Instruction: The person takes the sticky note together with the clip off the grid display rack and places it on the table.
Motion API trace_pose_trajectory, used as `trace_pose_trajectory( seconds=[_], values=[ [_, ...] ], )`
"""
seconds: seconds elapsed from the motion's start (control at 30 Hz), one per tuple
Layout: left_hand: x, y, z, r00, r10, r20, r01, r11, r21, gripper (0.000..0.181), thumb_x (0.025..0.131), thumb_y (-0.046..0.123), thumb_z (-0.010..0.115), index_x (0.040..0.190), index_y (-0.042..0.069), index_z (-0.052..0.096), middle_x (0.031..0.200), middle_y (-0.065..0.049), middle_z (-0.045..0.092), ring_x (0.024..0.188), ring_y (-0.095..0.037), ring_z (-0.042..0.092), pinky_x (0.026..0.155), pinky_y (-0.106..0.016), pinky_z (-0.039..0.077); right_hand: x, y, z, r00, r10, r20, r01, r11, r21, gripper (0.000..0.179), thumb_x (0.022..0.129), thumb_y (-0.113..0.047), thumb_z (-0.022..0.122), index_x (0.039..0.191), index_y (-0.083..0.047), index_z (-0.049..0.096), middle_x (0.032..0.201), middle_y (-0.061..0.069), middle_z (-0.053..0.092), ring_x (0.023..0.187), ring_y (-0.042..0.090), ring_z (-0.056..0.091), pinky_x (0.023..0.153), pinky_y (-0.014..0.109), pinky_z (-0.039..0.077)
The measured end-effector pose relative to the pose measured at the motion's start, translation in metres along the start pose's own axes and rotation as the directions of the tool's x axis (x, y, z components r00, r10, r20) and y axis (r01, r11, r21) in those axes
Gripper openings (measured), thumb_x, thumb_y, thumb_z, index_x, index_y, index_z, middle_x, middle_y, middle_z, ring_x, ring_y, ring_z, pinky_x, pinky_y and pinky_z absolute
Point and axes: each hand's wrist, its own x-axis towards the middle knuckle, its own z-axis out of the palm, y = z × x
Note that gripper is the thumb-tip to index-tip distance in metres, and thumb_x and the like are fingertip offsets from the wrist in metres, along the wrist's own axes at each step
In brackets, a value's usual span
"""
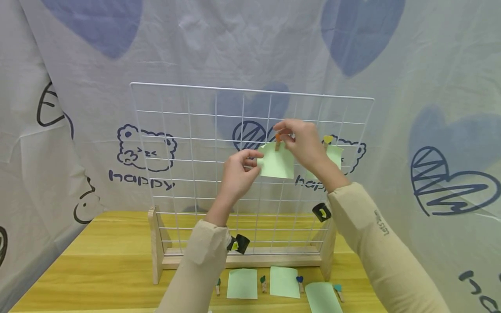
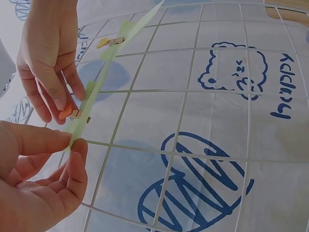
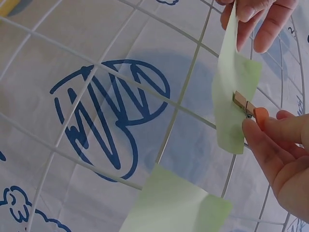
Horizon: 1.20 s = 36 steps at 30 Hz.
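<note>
My left hand (image 1: pixel 239 174) pinches the left edge of a pale green paper note (image 1: pixel 275 163) between thumb and fingertips. The note lies against a white wire grid (image 1: pixel 215 191). A small wooden clothespin (image 3: pixel 245 104) with an orange heart sits at the note's top edge. My right hand (image 1: pixel 303 141) pinches the clothespin's orange heart end (image 3: pixel 261 117) between thumb and finger. To the right, partly behind my right forearm, a second green note (image 1: pixel 334 154) hangs from the grid by a clothespin with a yellow heart (image 1: pixel 328 139).
The grid stands in a wooden base (image 1: pixel 274 261) on a yellow wood-grain table (image 1: pixel 98 256). Before it lie several green notes (image 1: pixel 242 283) and small clothespins (image 1: pixel 263 284) with coloured tops. A printed curtain (image 1: pixel 250 48) hangs behind.
</note>
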Motion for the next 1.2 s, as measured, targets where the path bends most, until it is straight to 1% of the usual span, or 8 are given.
trace_pose_trajectory(
  seconds=[0.17, 0.37, 0.53, 0.63, 0.7, 0.87, 1.03, 1.2],
  values=[
    [0.0001, 0.0002, 0.0019, 1.0, -0.001, -0.008, 0.001, 1.0, 0.02, 0.025, 0.071, -0.011, 0.057, 0.094, -0.002, 0.064, 0.087, -0.016, 0.064, 0.071, -0.023, 0.06, 0.063, -0.028, 0.05, 0.001, -0.0002, 0.002, 0.999, 0.043, -0.027, -0.043, 0.999, 0.02, 0.02, 0.08, 0.014, 0.054, 0.096, 0.005, 0.063, 0.094, 0.019, 0.063, 0.081, 0.024, 0.062, 0.068, 0.029, 0.051],
    [0.0009, -0.0024, 0.0039, 1.0, 0.002, -0.022, -0.002, 0.999, 0.034, 0.025, 0.07, -0.013, 0.057, 0.093, -0.004, 0.065, 0.081, -0.016, 0.064, 0.068, -0.022, 0.058, 0.062, -0.027, 0.049, 0.0005, -0.0009, 0.0028, 0.997, 0.032, -0.069, -0.03, 0.999, 0.025, 0.019, 0.078, 0.015, 0.056, 0.093, 0.006, 0.064, 0.091, 0.019, 0.062, 0.079, 0.025, 0.061, 0.068, 0.029, 0.051],
    [0.0019, -0.0045, 0.0051, 0.999, 0.02, -0.026, -0.018, 0.999, 0.047, 0.026, 0.07, -0.014, 0.056, 0.093, -0.006, 0.064, 0.08, -0.016, 0.064, 0.069, -0.022, 0.057, 0.063, -0.026, 0.049, 0.0001, -0.0003, 0.0016, 0.998, 0.042, -0.043, -0.041, 0.999, 0.035, 0.017, 0.077, 0.011, 0.06, 0.093, 0.006, 0.063, 0.09, 0.017, 0.062, 0.081, 0.025, 0.061, 0.069, 0.03, 0.05],
    [0.0016, -0.0045, 0.0053, 0.999, 0.024, -0.029, -0.022, 0.999, 0.046, 0.027, 0.07, -0.014, 0.056, 0.095, -0.007, 0.064, 0.083, -0.017, 0.064, 0.069, -0.023, 0.058, 0.064, -0.026, 0.049, 0.0004, 0.0002, 0.0015, 0.998, 0.047, -0.032, -0.045, 0.998, 0.044, 0.017, 0.076, 0.01, 0.062, 0.093, 0.005, 0.063, 0.092, 0.017, 0.062, 0.083, 0.025, 0.061, 0.07, 0.029, 0.05],
    [0.0015, -0.0043, 0.0056, 1.0, 0.016, -0.027, -0.015, 0.999, 0.041, 0.028, 0.07, -0.014, 0.056, 0.095, -0.006, 0.064, 0.085, -0.017, 0.064, 0.07, -0.023, 0.058, 0.064, -0.026, 0.049, 0.0008, 0.0007, 0.002, 0.998, 0.042, -0.038, -0.04, 0.998, 0.051, 0.017, 0.076, 0.01, 0.062, 0.092, 0.005, 0.064, 0.091, 0.017, 0.062, 0.083, 0.025, 0.061, 0.07, 0.029, 0.05],
    [0.0015, -0.0048, 0.0064, 1.0, 0.019, -0.02, -0.019, 0.999, 0.035, 0.028, 0.07, -0.014, 0.057, 0.096, -0.006, 0.064, 0.089, -0.016, 0.064, 0.071, -0.023, 0.058, 0.065, -0.026, 0.049, 0.0005, 0.0008, 0.0026, 0.997, 0.035, -0.065, -0.03, 0.997, 0.075, 0.016, 0.074, 0.012, 0.063, 0.089, 0.005, 0.065, 0.089, 0.016, 0.061, 0.079, 0.024, 0.059, 0.067, 0.029, 0.05],
    [0.0019, -0.0062, 0.0069, 1.0, 0.013, -0.014, -0.012, 1.0, 0.026, 0.028, 0.071, -0.014, 0.058, 0.097, -0.006, 0.064, 0.089, -0.017, 0.064, 0.072, -0.023, 0.058, 0.065, -0.026, 0.049, -0.0011, 0.0013, 0.0026, 0.997, 0.045, -0.067, -0.037, 0.994, 0.104, 0.015, 0.074, 0.016, 0.06, 0.084, 0.005, 0.063, 0.087, 0.015, 0.059, 0.077, 0.024, 0.057, 0.066, 0.029, 0.05],
    [0.0027, -0.0064, 0.0075, 1.0, 0.008, -0.008, -0.008, 1.0, 0.019, 0.028, 0.071, -0.014, 0.058, 0.097, -0.006, 0.064, 0.088, -0.016, 0.064, 0.073, -0.023, 0.058, 0.066, -0.026, 0.049, -0.002, 0.0023, 0.0039, 0.996, 0.039, -0.075, -0.031, 0.994, 0.105, 0.017, 0.074, 0.019, 0.057, 0.083, 0.005, 0.062, 0.086, 0.015, 0.056, 0.077, 0.025, 0.057, 0.066, 0.029, 0.05]
  ],
)
